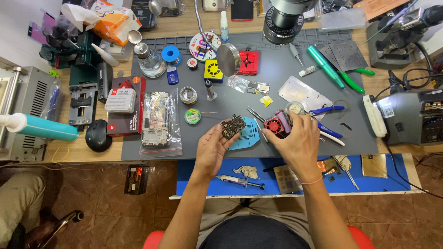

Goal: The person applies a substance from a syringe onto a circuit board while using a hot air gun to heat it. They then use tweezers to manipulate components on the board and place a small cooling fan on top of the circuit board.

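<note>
A red and white box [121, 100] sits at the mat's left edge, with a clear zip bag [159, 121] holding a phone frame just right of it. An orange and white wipe packet [112, 19] lies at the top left. A small black box [136, 179] with orange print lies on the floor. A white label [386, 109] marks the grey machine at right.

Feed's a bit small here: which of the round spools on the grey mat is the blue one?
The blue spool lies at the mat's far edge, beside the glass bottle. The other spool, nearer the left hand, is green and white.
</note>
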